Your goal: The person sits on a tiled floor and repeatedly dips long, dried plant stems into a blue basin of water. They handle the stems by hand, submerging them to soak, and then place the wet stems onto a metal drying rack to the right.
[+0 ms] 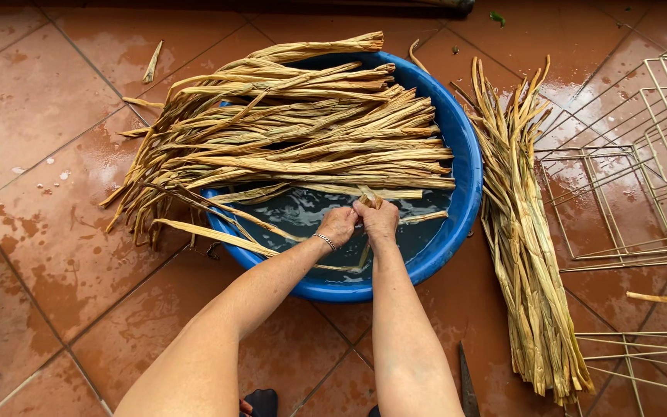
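Note:
A blue plastic basin [465, 177] holds dark water and a thick pile of long dried plant strips [303, 131] that spill over its left rim. My left hand [338, 225], with a metal bracelet on the wrist, and my right hand [378, 220] meet over the water at the basin's near side. Both are closed on one dried strip [370, 198], whose folded end sticks up between them while its length trails right across the water.
A second bundle of dried strips [523, 239] lies on the wet terracotta tile floor [55, 232] right of the basin. Wire frames [627, 162] lie at the right edge. A dark blade [466, 382] lies near my right forearm. Loose strips are scattered on the floor.

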